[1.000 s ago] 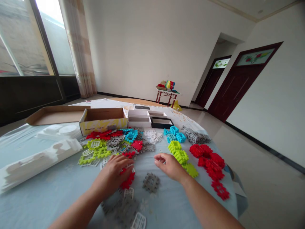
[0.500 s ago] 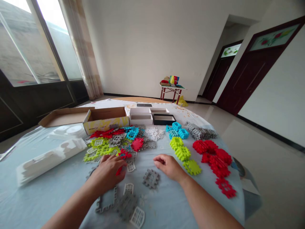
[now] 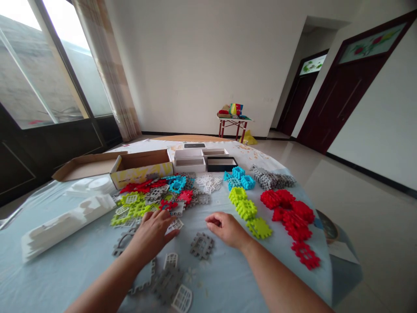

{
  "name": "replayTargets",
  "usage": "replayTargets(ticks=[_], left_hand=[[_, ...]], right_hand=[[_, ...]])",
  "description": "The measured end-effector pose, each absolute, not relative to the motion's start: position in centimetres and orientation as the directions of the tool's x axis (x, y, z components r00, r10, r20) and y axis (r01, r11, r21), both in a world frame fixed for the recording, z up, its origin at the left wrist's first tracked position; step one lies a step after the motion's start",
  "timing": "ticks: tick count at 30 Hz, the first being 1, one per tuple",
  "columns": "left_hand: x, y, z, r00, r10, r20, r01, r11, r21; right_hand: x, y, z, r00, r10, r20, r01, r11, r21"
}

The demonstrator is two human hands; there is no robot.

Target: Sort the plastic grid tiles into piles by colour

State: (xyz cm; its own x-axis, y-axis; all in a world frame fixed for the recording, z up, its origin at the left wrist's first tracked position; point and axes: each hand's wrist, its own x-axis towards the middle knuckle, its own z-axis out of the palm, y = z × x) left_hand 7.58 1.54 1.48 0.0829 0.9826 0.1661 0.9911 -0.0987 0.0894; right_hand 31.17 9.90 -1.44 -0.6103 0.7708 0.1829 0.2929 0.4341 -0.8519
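Note:
My left hand [image 3: 156,230] reaches over the near edge of a mixed pile of toothed plastic building pieces, fingers stretched forward and thumb apart. Partly behind its fingers lies a white lattice window piece [image 3: 176,224]. A red toothed piece [image 3: 167,204] is just beyond the fingertips. My right hand [image 3: 226,228] rests on the cloth with its fingers curled in, and nothing shows in them. Between the hands, a little nearer me, lies a grey square frame piece [image 3: 201,245]. Lime green pieces [image 3: 246,209] are grouped right of my right hand.
Red pieces [image 3: 296,220], blue pieces [image 3: 239,177] and grey pieces [image 3: 273,178] form groups on the right. An open cardboard box [image 3: 141,168] and small white boxes [image 3: 190,161] stand at the back. White packaging [image 3: 67,226] lies left; grey pieces [image 3: 167,284] lie near me.
The red piece under my left hand no longer shows there. That hand's fingers have stretched forward and its thumb has moved out. My right hand stays curled. The view has shifted slightly.

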Motion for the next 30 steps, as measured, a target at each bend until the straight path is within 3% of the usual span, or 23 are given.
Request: replayTargets(ticks=[10, 14, 18, 23, 30], left_hand=[[6.6, 2.0, 1.8, 0.115, 0.958, 0.262, 0.985, -0.145, 0.098], [5.9, 1.9, 2.5, -0.089, 0.955, 0.282, 0.932, -0.02, 0.362], [5.6, 2.0, 3.0, -0.238, 0.959, 0.151, 0.768, 0.091, 0.634], [5.6, 3.4, 2.9, -0.207, 0.977, 0.049, 0.644, 0.098, 0.758], [8.2, 11.2, 3.6, -0.229, 0.972, 0.046, 0.442, 0.062, 0.895]], right_hand=[[31.2, 10.0, -1.6, -0.613, 0.768, 0.187, 0.276, 0.43, -0.86], [31.2, 10.0, -1.6, -0.613, 0.767, 0.189, 0.275, 0.431, -0.859], [31.2, 10.1, -1.6, -0.615, 0.767, 0.184, 0.277, 0.429, -0.86], [31.1, 10.1, -1.4, -0.609, 0.772, 0.182, 0.276, 0.421, -0.864], [31.0, 10.2, -1.5, -0.6, 0.787, 0.145, 0.286, 0.38, -0.879]])
